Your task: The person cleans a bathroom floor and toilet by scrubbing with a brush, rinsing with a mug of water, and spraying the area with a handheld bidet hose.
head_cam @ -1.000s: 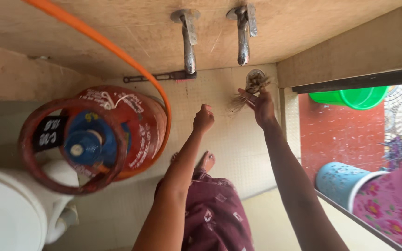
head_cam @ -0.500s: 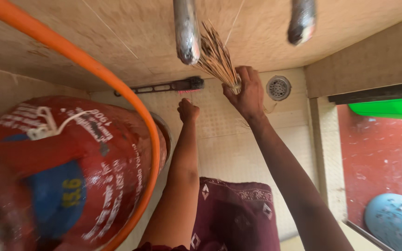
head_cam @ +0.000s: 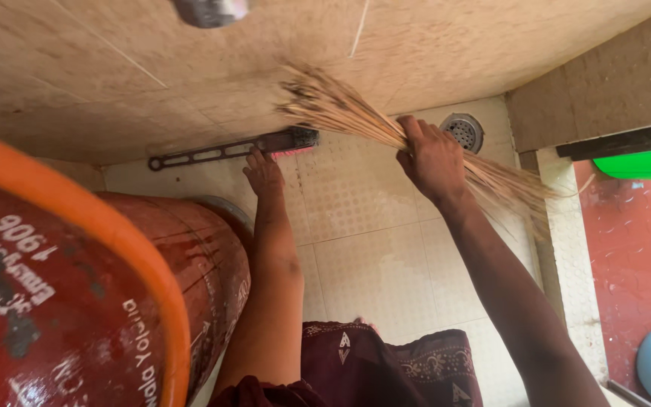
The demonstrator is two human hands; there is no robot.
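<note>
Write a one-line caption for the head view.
Right hand grips a straw broom; left hand reaches a dark scrub brush beside a red gas cylinder.

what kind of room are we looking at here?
Likely a small tiled washroom or wet utility corner in a home. Signs: a floor drain set in pale textured floor tiles, a scrub brush lying by the wall, and the right hand holding a stick broom. A red gas cylinder stands alongside.
</note>
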